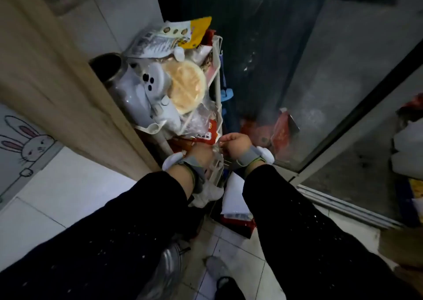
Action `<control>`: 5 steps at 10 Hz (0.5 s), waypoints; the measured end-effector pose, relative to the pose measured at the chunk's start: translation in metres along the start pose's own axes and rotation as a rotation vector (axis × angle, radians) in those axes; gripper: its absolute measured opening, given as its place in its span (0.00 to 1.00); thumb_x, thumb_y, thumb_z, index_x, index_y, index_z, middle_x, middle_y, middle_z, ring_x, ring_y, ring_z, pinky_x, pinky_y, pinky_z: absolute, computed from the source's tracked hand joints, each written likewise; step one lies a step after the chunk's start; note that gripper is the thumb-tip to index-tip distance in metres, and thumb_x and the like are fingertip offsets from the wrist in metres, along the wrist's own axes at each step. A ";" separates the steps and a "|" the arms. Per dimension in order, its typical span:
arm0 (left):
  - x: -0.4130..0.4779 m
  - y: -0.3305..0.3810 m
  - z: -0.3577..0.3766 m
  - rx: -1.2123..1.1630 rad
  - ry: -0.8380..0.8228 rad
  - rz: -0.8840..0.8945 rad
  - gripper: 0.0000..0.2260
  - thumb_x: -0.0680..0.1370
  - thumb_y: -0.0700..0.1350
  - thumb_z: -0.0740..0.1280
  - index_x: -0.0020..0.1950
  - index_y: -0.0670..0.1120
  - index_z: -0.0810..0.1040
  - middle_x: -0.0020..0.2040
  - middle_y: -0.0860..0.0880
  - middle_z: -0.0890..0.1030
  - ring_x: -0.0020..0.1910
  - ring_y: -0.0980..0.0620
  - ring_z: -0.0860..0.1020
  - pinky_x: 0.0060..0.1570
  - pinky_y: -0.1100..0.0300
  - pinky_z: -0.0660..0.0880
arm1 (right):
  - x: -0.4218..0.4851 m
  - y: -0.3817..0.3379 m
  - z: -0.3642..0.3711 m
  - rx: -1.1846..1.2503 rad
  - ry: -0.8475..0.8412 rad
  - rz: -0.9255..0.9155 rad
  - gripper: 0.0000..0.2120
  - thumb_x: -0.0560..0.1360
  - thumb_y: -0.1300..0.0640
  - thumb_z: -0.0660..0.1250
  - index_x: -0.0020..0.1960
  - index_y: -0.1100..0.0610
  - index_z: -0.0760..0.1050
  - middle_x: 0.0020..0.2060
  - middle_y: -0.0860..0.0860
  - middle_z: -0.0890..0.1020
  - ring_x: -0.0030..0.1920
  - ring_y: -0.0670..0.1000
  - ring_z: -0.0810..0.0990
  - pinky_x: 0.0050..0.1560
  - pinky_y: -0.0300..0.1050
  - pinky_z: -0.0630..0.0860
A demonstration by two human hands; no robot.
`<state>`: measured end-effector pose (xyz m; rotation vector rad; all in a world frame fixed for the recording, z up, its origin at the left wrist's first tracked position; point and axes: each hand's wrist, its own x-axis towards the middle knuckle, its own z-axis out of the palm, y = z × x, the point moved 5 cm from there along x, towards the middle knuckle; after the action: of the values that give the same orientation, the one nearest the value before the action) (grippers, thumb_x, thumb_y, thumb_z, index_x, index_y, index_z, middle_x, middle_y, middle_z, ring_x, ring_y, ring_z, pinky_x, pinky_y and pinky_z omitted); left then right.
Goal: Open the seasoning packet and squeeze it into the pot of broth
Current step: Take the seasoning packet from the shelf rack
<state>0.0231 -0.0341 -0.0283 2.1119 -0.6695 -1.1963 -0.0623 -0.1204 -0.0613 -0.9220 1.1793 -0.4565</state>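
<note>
Both my hands reach into the middle shelf of a white wire rack [218,75]. My left hand [202,152] is pushed in among the bags, and its fingers are hidden. My right hand [235,144] is curled, thumb and fingers pinching the crumpled clear plastic bag [216,149] between the two hands. Just beyond the fingers lies a red seasoning packet [209,135] with a white label. No pot of broth is in view.
The rack's top holds a white appliance [146,89], a wrapped round flatbread [186,85] and printed bags [160,41]. A wooden door edge [75,107] stands left. A glass sliding door [332,93] stands right, with red packets [282,131] behind it. A shiny metal object [169,259] sits on the floor tiles.
</note>
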 end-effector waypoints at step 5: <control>0.078 -0.023 0.010 -0.218 0.175 -0.167 0.15 0.80 0.41 0.57 0.34 0.53 0.61 0.39 0.52 0.71 0.32 0.60 0.69 0.16 0.74 0.66 | 0.079 0.032 0.011 -0.349 -0.073 0.131 0.20 0.72 0.58 0.69 0.62 0.65 0.73 0.35 0.49 0.75 0.33 0.47 0.75 0.32 0.36 0.72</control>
<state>0.0529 -0.0741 -0.0930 2.0869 -0.2755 -1.0997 -0.0294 -0.1559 -0.1324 -1.1413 1.2658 -0.1106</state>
